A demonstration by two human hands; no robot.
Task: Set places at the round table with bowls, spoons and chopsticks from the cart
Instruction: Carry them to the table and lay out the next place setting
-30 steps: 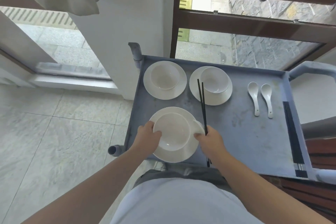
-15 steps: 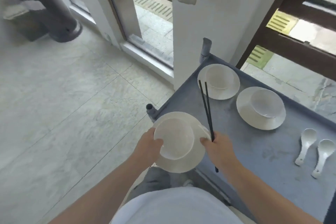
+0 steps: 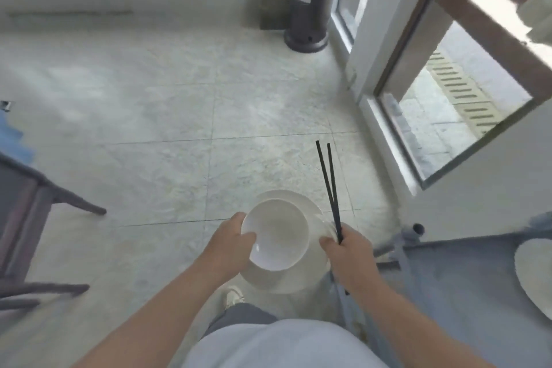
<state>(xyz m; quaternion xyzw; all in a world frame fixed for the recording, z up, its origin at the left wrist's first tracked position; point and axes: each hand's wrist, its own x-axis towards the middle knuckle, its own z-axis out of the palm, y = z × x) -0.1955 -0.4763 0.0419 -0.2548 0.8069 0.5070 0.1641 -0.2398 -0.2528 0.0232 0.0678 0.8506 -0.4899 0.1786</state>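
Step in hand: carrying one place setting away from the cart toward the round table, which is not in view.
Load: a round white ceramic bowl (image 3: 276,234) sits on a wider white ceramic saucer plate (image 3: 310,273), low in the middle of the frame, over the pale tiled floor (image 3: 167,116).
Left hand (image 3: 231,243): grasps the bowl's left rim, thumb over the edge into the bowl.
Right hand (image 3: 348,251): clenched around a pair of thin black chopsticks (image 3: 328,185), and also bears on the plate's right edge; the sticks point toward the top of the frame.
Cart (image 3: 466,275): grey metal, lower right, with another white plate (image 3: 534,275) at the frame's edge.
Doing it well: keep the plate level so the bowl cannot slide; keep the chopstick tips together and clear of the grey chair (image 3: 27,212) at left.
Risk: I judge the right hand's double grip the weak point.
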